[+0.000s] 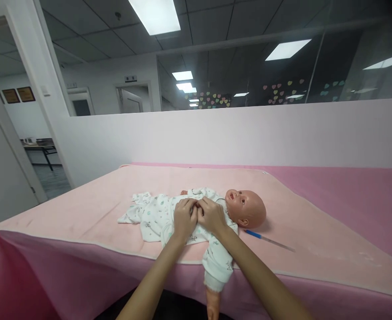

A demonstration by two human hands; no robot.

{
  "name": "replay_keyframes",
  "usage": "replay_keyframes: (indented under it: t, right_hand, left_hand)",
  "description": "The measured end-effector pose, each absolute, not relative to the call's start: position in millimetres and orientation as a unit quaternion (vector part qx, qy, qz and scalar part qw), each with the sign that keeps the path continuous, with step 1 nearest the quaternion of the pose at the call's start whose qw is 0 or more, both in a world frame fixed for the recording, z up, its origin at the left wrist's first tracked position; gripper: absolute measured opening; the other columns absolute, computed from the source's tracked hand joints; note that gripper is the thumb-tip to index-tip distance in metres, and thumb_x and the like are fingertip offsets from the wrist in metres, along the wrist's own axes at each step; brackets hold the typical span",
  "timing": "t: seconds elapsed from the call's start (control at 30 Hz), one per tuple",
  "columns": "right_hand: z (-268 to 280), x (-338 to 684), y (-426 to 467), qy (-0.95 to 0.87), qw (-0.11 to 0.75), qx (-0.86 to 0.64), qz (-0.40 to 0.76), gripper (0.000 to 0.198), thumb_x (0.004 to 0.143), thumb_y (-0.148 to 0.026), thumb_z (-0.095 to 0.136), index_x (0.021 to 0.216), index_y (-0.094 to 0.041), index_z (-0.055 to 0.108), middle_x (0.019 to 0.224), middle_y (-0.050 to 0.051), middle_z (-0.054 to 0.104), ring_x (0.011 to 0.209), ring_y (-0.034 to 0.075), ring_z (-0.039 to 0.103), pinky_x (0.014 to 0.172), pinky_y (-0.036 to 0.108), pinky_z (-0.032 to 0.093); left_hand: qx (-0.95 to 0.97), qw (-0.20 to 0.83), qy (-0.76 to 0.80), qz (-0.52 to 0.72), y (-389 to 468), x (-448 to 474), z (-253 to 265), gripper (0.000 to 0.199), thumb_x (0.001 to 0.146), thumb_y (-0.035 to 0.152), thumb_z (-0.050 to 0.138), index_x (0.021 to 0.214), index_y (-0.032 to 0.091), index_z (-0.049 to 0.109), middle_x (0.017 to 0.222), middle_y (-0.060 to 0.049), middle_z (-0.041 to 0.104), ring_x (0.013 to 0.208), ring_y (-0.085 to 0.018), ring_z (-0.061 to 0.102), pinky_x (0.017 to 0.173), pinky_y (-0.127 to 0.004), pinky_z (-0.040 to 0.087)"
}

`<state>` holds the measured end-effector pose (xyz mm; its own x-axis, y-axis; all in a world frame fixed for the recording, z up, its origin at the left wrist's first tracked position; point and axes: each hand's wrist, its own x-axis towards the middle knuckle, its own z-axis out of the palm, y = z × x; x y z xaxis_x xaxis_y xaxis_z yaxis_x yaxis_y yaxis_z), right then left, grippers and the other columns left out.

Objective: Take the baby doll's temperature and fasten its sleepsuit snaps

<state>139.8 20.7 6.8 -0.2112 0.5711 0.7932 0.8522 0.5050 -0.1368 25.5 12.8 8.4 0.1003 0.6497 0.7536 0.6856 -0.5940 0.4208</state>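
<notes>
A baby doll (pixel 249 209) lies on its back with its head to the right, dressed in a white printed romper (pixel 157 213). Both hands meet over the doll's chest. My left hand (pixel 184 217) is closed, its fingertips pinched at the front of the romper. Right beside it, my right hand (pixel 211 214) is closed in the same way, fingers curled toward the left. Whatever small part of the garment they pinch is hidden by the fingers. The doll's near arm (pixel 213 300) hangs over the table's front edge, its sleeve reaching to the wrist.
A thin stick with a blue handle (pixel 254 234) lies near the doll's head. A peach blanket (pixel 89 200) covers the table over a pink cloth (pixel 349 195). Behind stands a white half wall (pixel 215 138) with glass above. At the left is a doorway with a white door (pixel 5 164).
</notes>
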Motion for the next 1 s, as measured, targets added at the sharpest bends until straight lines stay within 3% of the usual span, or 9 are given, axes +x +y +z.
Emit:
replay_keyframes:
  t: [0.33, 0.67, 1.0]
  right_hand:
    - [6.2, 143.6, 13.4, -0.774, 0.419, -0.425, -0.213, 0.011, 0.068, -0.014, 0.046, 0.07, -0.018, 0.057, 0.071, 0.003, 0.051, 0.061, 0.012, 0.044, 0.049, 0.025, 0.022]
    - [5.1, 145.6, 14.2, -0.782, 0.447, -0.375, -0.22, 0.017, 0.081, -0.015, 0.039, 0.079, -0.016, 0.056, 0.08, 0.005, 0.055, 0.066, 0.013, 0.049, 0.056, 0.023, 0.032]
    - [5.4, 145.2, 13.7, -0.773, 0.46, -0.379, -0.22, 0.018, 0.083, -0.017, 0.039, 0.087, -0.017, 0.057, 0.088, 0.005, 0.056, 0.067, 0.012, 0.051, 0.054, 0.021, 0.033]
  left_hand:
    - [-0.719, 0.032, -0.479, -0.502, 8.5, 27.2, 11.9, 0.022, 0.084, 0.023, 0.04, 0.089, 0.021, 0.061, 0.085, -0.004, 0.065, 0.084, -0.021, 0.051, 0.082, -0.036, 0.031]
    - [-0.73, 0.005, -0.445, -0.519, 9.9, 25.4, 12.0, 0.027, 0.086, 0.022, 0.034, 0.087, 0.02, 0.061, 0.088, -0.002, 0.064, 0.085, -0.018, 0.052, 0.08, -0.033, 0.034]
    - [-0.734, -0.007, -0.432, -0.524, 11.7, 23.9, 11.4, 0.028, 0.081, 0.017, 0.034, 0.085, 0.02, 0.061, 0.082, -0.002, 0.063, 0.08, -0.018, 0.051, 0.077, -0.032, 0.035]
